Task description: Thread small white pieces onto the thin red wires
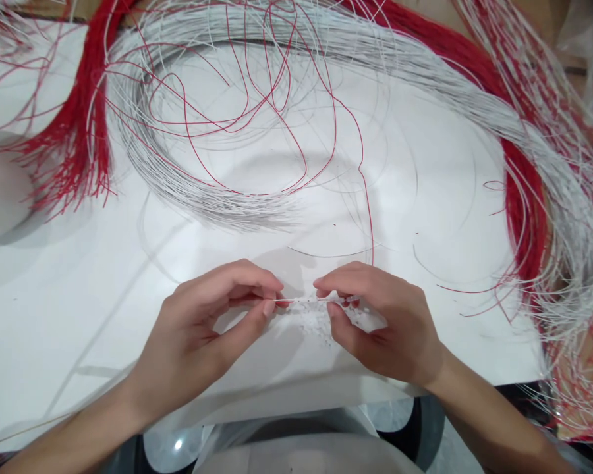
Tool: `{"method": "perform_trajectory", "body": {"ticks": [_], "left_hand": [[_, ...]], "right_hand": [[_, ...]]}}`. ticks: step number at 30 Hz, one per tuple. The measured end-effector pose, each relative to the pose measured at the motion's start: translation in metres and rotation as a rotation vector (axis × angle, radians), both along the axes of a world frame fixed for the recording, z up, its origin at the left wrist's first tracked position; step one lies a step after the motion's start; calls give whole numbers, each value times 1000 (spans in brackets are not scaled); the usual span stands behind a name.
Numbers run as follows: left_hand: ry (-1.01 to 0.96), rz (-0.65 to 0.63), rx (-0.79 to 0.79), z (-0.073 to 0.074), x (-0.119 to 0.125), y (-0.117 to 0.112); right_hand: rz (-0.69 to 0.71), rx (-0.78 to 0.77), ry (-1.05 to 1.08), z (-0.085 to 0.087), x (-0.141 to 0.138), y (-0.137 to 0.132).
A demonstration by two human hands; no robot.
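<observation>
My left hand (212,322) and my right hand (375,316) meet near the front edge of a white table (79,289). Both pinch a thin white wire (304,301) stretched between their fingertips. A red wire (368,217) runs down from the tangle to my right hand's fingers, where a bit of red shows. Under the hands lies a small heap of tiny white bits (321,324).
A big coil of white wires (192,184) lies behind the hands, with loose red wires (257,105) looped over it. Red wire bundles lie at the left (74,151) and right (524,210). More white strands (573,197) spill over the right edge.
</observation>
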State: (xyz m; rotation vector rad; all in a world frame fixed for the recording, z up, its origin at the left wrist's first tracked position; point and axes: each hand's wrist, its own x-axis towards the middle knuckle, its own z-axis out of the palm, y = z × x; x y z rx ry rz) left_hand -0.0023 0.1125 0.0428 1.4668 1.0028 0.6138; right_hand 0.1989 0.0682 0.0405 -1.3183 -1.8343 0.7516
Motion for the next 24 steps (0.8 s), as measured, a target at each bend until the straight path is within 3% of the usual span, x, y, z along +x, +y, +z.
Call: {"method": "perform_trajectory", "body": {"ticks": [15,24], "left_hand": [[63,85,-51,5,1,1],[76,108,-108,6,1,0]], "right_hand": [[0,22,61,-3,8,0],[-17,35,-6,-3,9,0]]}}
